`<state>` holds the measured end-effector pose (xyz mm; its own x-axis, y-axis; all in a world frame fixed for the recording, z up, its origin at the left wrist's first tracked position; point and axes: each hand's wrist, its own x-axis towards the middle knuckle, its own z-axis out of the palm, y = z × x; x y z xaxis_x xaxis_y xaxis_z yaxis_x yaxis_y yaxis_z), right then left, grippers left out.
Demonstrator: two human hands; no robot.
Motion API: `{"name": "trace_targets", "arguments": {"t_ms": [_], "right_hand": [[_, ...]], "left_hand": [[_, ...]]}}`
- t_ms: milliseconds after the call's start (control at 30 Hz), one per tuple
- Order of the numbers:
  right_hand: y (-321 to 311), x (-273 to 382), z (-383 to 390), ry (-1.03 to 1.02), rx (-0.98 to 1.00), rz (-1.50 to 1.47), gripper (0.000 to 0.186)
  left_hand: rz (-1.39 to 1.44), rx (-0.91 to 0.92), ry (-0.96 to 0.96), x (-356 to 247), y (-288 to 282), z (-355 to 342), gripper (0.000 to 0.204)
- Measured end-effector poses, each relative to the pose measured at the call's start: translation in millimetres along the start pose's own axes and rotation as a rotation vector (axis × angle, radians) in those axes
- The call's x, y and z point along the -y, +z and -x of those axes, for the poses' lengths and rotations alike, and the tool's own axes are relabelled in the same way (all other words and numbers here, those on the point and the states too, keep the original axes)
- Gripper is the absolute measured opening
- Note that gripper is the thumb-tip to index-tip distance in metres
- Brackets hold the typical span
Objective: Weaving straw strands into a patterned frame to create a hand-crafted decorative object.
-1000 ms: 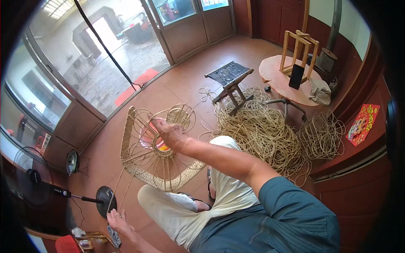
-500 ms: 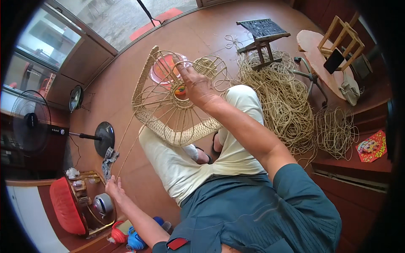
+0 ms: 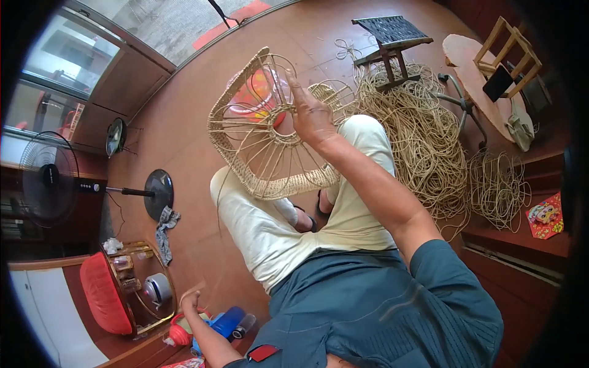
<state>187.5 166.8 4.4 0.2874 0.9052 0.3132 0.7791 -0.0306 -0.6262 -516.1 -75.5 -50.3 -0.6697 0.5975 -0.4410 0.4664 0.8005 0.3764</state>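
Observation:
My right hand (image 3: pixel 313 119) grips the spokes of a half-woven cord piece (image 3: pixel 276 187), a bent frame with a braided rim and spokes round a central ring, held tilted over my knees (image 3: pixel 368 138). Beneath it a red and pink object (image 3: pixel 248 92) shows on the floor. My left hand (image 3: pixel 190 299) is down at the lower left, away from the piece, its fingertips smeared by motion; whether it still holds a strand of cord is unclear.
A large cord heap (image 3: pixel 423 153) lies right of my knees, near a slatted folding stool (image 3: pixel 386 34) and a round tabletop (image 3: pixel 460 52) with wooden frames. A standing fan (image 3: pixel 49 178) is left. A red-padded item (image 3: pixel 104 294) and bottles (image 3: pixel 228 321) are lower left.
The piece in my right hand has come up and turned slightly. My left hand, earlier on a taut cord, has shifted and blurred. The view has tilted farther down toward my lap.

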Motion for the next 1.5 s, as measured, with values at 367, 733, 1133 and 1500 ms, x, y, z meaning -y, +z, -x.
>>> {"name": "trace_targets", "arguments": {"t_ms": [367, 733, 1133, 1500], "right_hand": [[-2.4, 22.4, 17.8, -0.008, 0.053, -0.177, 0.082], [-6.1, 19.5, 10.6, 0.022, 0.095, -0.189, 0.068], [-12.2, 13.6, 2.7, 0.147, 0.138, -0.394, 0.056], [18.4, 30.7, 20.9, 0.221, 0.011, -1.061, 0.058]], "left_hand": [[0.356, -0.112, 0.982, -319.7, 170.2, 217.6, 0.039], [0.147, 0.173, 1.2, -326.1, 240.2, 288.2, 0.016], [0.218, -0.165, 1.19, -314.7, 223.5, 262.9, 0.016], [1.022, 0.024, 0.837, -383.5, 175.5, 205.0, 0.023]]}}
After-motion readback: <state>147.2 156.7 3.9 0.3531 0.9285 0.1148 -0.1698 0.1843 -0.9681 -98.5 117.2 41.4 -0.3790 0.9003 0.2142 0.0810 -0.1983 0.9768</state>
